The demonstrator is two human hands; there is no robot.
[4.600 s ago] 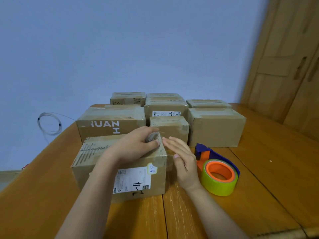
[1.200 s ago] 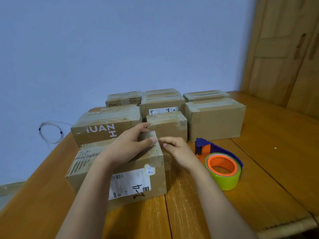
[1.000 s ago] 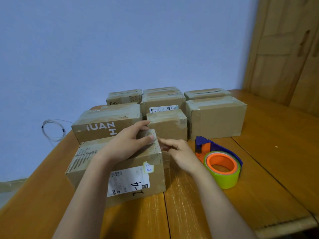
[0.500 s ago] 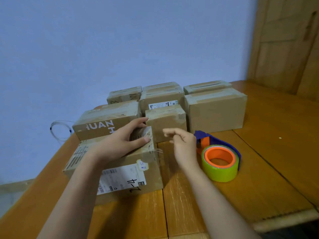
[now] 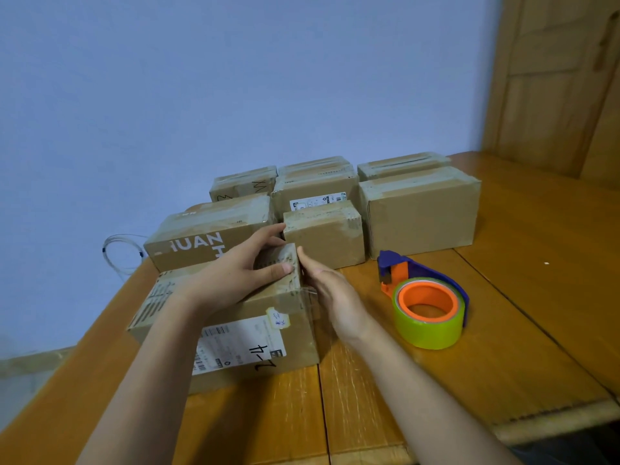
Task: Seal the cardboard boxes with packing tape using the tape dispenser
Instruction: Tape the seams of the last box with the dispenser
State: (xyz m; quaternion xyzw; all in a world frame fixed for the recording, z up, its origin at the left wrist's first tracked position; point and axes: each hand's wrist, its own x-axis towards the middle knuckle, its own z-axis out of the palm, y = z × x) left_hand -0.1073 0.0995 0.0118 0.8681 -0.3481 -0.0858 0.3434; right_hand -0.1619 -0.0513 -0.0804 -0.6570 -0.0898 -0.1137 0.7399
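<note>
1. Our left hand (image 5: pixel 235 276) lies flat atop the nearest box (image 5: pixel 235 330), fingers straight; right hand (image 5: pixel 330 293), open, presses its right end.
2. Step: smoothing tape down, we judge.
3. Tape dispenser (image 5: pixel 426 303) idles on the bench (image 5: pixel 503 330), right of our right hand; next needs grabbing it.

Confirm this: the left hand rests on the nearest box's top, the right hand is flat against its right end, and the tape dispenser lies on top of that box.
Wrong on one point: the tape dispenser lies on the table, right of the nearest box, per the head view. The left hand and right hand are as stated.
</note>
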